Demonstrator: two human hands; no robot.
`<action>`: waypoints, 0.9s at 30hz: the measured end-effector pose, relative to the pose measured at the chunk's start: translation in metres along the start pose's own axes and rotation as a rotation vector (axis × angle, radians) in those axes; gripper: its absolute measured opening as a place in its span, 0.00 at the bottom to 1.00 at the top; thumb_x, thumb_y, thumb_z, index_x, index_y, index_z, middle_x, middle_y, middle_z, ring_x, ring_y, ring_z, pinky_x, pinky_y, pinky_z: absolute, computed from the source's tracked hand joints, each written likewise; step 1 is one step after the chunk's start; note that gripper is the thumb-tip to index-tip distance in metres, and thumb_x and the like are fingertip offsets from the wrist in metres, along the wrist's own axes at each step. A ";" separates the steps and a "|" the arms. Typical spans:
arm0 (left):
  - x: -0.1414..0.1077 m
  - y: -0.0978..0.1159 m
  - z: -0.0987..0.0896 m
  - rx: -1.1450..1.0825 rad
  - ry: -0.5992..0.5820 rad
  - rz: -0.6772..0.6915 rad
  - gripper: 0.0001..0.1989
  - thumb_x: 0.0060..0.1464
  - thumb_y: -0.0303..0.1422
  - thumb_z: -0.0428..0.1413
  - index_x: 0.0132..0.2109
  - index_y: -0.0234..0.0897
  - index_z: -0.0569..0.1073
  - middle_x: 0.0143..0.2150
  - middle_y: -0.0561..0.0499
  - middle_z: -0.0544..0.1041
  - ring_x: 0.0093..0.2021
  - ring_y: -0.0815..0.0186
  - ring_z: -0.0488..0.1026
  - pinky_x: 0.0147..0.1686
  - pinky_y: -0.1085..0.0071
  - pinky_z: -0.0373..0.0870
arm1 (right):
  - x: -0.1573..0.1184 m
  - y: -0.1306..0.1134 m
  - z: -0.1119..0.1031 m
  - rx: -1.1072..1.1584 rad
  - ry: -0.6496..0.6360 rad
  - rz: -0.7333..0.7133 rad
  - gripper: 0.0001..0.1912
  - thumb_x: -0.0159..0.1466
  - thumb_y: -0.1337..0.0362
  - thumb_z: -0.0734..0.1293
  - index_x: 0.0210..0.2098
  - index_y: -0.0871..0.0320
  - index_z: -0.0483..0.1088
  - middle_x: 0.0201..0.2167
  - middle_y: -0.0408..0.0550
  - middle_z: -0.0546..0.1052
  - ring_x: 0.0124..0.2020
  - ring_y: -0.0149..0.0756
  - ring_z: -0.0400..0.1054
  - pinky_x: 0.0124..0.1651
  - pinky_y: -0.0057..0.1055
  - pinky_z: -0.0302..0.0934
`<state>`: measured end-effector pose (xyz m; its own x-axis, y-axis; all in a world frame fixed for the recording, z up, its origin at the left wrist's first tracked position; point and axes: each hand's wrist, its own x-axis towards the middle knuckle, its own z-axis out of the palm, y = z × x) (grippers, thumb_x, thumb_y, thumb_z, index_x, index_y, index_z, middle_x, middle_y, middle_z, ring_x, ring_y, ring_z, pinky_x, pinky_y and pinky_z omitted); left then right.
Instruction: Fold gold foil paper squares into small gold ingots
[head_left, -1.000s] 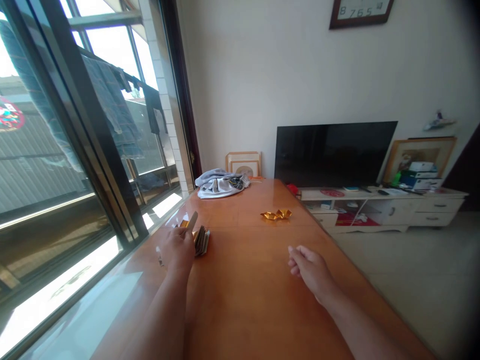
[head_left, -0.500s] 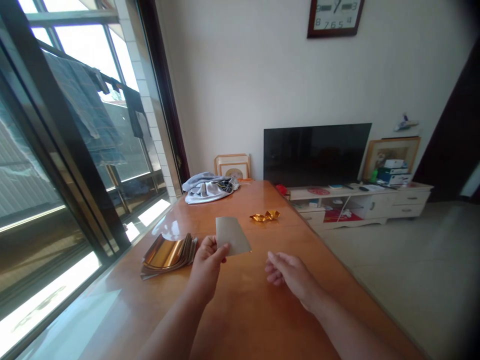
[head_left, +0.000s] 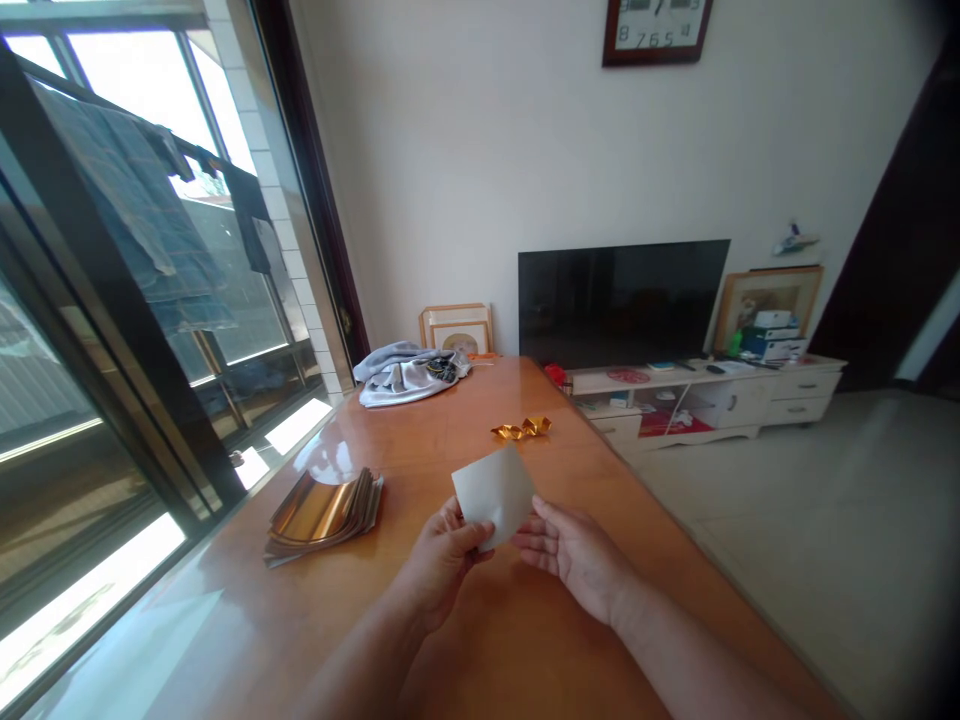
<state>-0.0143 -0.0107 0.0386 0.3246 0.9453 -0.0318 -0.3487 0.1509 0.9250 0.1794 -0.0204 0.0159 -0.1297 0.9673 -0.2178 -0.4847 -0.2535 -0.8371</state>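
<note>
Wooden table (head_left: 427, 435), sunlit room. Your left hand (head_left: 444, 555): pinching one pale sheet (head_left: 491, 492), raised above the wood, unfolded. Your right hand (head_left: 581, 555): at its right edge; whether gripping, cannot tell. Already shaped: gold foil (head_left: 535, 428), beyond. Still flat-stacked: gold sheets (head_left: 322, 508), left.

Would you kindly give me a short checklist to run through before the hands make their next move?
1. Left hand gripping the pale, four-sided paper sheet: ok, thumb on top at its near edge.
2. Right hand gripping that sheet: cannot tell; its fingers are at the right edge, but contact is unclear.
3. Underside of the sheet visible: not ok, only the pale face shows.
4. Curved stack of shiny gold sheets clear of both hands: ok, it lies to the left.
5. Twisted, shiny gold piece clear of both hands: ok, it lies beyond them on the brown, glossy table.
</note>
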 end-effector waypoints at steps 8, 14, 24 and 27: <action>-0.001 -0.001 0.003 0.007 -0.040 -0.088 0.19 0.49 0.40 0.67 0.46 0.37 0.77 0.40 0.46 0.79 0.36 0.65 0.74 0.38 0.70 0.68 | 0.013 -0.004 -0.015 -0.033 0.183 -0.144 0.16 0.57 0.51 0.74 0.33 0.55 0.69 0.27 0.45 0.76 0.29 0.35 0.73 0.29 0.28 0.66; 0.001 0.005 -0.008 0.166 0.094 0.027 0.16 0.54 0.47 0.62 0.34 0.37 0.76 0.31 0.52 0.74 0.32 0.69 0.69 0.35 0.74 0.63 | 0.012 -0.004 -0.017 -0.111 0.193 -0.171 0.17 0.56 0.50 0.74 0.32 0.56 0.69 0.27 0.45 0.76 0.28 0.33 0.72 0.28 0.26 0.61; -0.003 0.014 -0.009 0.308 0.045 0.021 0.26 0.59 0.55 0.53 0.33 0.35 0.78 0.30 0.49 0.76 0.30 0.66 0.68 0.30 0.71 0.60 | 0.010 -0.006 -0.017 -0.232 0.183 -0.235 0.16 0.57 0.50 0.71 0.31 0.56 0.67 0.24 0.41 0.75 0.24 0.31 0.67 0.26 0.26 0.57; -0.006 0.016 -0.003 0.254 -0.019 -0.074 0.20 0.54 0.49 0.60 0.35 0.34 0.78 0.30 0.48 0.77 0.29 0.65 0.71 0.30 0.71 0.63 | 0.006 -0.007 -0.013 -0.298 0.123 -0.191 0.15 0.58 0.52 0.70 0.31 0.56 0.67 0.22 0.40 0.74 0.21 0.29 0.65 0.25 0.25 0.55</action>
<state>-0.0246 -0.0132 0.0521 0.3579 0.9286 -0.0979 -0.0925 0.1396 0.9859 0.1931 -0.0125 0.0140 0.0526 0.9948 -0.0877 -0.2149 -0.0745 -0.9738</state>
